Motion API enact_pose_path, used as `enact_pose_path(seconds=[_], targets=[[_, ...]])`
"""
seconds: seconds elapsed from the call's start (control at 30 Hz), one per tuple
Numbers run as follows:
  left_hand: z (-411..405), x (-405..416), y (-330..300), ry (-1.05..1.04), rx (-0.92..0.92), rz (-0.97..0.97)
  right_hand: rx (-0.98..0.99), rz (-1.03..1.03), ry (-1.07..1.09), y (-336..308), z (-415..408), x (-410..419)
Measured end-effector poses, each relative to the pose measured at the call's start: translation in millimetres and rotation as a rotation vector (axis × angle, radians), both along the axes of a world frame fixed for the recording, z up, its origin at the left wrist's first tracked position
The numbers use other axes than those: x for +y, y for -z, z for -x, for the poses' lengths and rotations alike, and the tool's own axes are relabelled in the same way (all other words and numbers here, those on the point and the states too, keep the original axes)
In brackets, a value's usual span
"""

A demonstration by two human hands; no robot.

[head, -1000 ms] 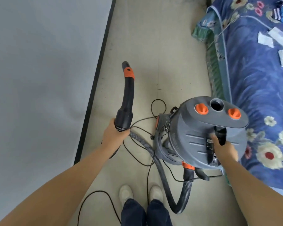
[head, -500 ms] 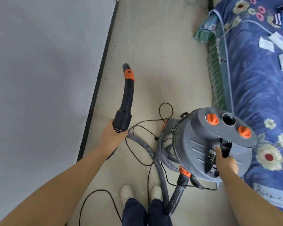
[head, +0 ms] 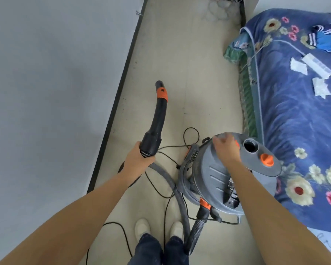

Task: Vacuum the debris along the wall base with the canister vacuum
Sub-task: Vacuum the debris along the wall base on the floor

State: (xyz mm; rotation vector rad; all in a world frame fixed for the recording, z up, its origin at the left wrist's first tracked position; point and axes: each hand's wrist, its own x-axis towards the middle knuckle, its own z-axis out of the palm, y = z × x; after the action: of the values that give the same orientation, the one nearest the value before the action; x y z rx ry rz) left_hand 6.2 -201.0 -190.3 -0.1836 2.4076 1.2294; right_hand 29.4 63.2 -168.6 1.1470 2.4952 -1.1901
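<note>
While the curved black plastic nozzle (head: 157, 119) is being gripped at its cuff by the left hand (head: 139, 159) near the dark wall base (head: 120, 88), the grey round canister vacuum (head: 218, 175) beside the bed is being touched by the right hand (head: 225, 148), fingers loosely curled over an orange knob, probably being switched on before sweeping.

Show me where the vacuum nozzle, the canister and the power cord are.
nozzle (head: 159, 113), head view, middle of the black curved tube
canister (head: 208, 175), head view, grey ribbed lid
power cord (head: 191, 129), head view, loop on the floor beyond the canister
</note>
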Motion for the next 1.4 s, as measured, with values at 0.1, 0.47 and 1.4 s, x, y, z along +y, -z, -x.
enact_pose_path(seconds=[0.1, 0.47, 1.4], targets=[[7.3, -5.2, -9.3, 0.002, -0.013, 0.001, 0.012, 0.494, -0.194, -21.7, 48.4, -57.0], [90.3, -74.0, -15.9, 0.173, -0.214, -0.137, 0.016, 1.114, 0.36, 13.6, 178.0, -192.9], [351.4, -86.6, 9.3, -0.237, -0.361, 0.131, -0.45, 0.722, -0.159, 39.6, 493.1, -254.0]])
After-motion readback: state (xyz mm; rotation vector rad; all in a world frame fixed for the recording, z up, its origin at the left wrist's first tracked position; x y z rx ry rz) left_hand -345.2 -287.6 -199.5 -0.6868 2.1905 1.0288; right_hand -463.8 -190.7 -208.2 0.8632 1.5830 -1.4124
